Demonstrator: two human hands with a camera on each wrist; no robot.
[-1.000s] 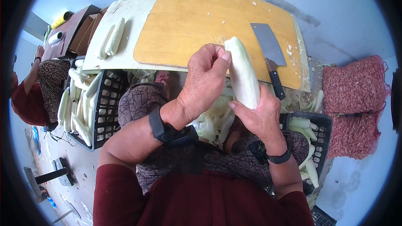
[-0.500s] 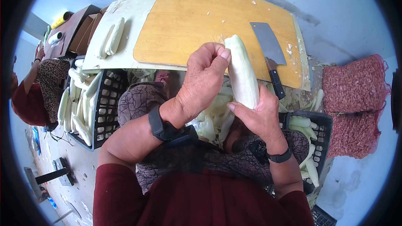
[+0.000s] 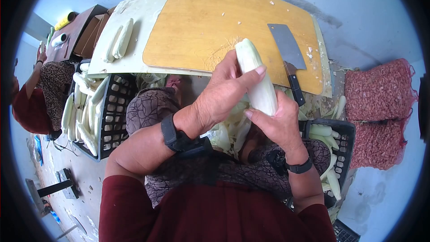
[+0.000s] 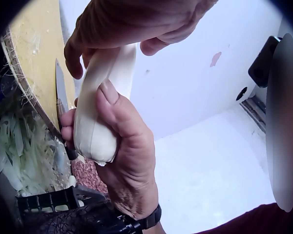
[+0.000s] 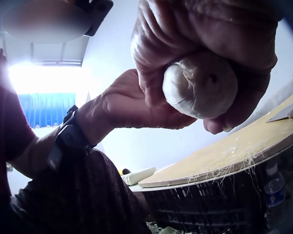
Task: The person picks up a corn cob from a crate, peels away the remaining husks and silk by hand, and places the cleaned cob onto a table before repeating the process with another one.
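Both hands hold one ear of corn (image 3: 264, 96) in smooth, pale inner husk, tilted over the near edge of the yellow board. My left hand (image 3: 219, 94) grips its upper half, thumb laid across the front and fingers behind. Around the lower end curls my right hand (image 3: 282, 123). In the left wrist view the right thumb presses along the husk (image 4: 93, 129), with fingertips showing on the far side. The blunt base of the ear (image 5: 200, 87) pokes out of the right hand's grip in the right wrist view.
A cleaver (image 3: 286, 47) lies on the yellow board (image 3: 197, 22), fine silk strands (image 3: 224, 54) at its near edge. Two ears (image 3: 121, 42) lie on the left. Crates of ears stand left (image 3: 109, 121) and right (image 3: 349, 152). Red mesh sacks (image 3: 376, 94) are far right; another person (image 3: 33, 112) sits left.
My left hand has gone from pinching husk at the ear's tip to wrapping its upper half, thumb across the front. The tip has shifted slightly left. The right hand keeps its hold.
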